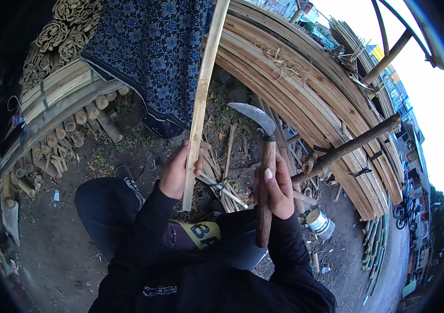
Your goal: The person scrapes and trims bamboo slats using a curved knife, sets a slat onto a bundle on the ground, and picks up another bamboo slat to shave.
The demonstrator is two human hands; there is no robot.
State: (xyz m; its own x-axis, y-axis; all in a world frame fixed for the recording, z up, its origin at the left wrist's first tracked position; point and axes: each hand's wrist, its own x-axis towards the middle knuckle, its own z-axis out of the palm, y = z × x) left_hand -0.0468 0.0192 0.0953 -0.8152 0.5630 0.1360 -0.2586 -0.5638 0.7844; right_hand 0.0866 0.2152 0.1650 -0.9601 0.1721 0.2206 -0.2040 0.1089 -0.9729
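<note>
My left hand (177, 171) is wrapped round a long, flat bamboo strip (203, 86) near its lower end. The strip rises almost upright, leaning slightly right, past the top of the view. In my right hand (279, 190) is a sickle (267, 156), gripped by its thick wooden handle. Its curved metal blade (256, 116) points up and to the left, apart from the strip. Below the hands, a dark and yellow cloth or sack (201, 233) with printed letters lies across my lap.
Long wooden slats (289, 99) are stacked at the right, with a thick branch (355, 146) jutting across. Blue patterned cloth (151, 52) hangs ahead, beside cut bamboo poles (81, 117). A paint can (320, 224) stands at right; split bamboo pieces (222, 180) litter the ground.
</note>
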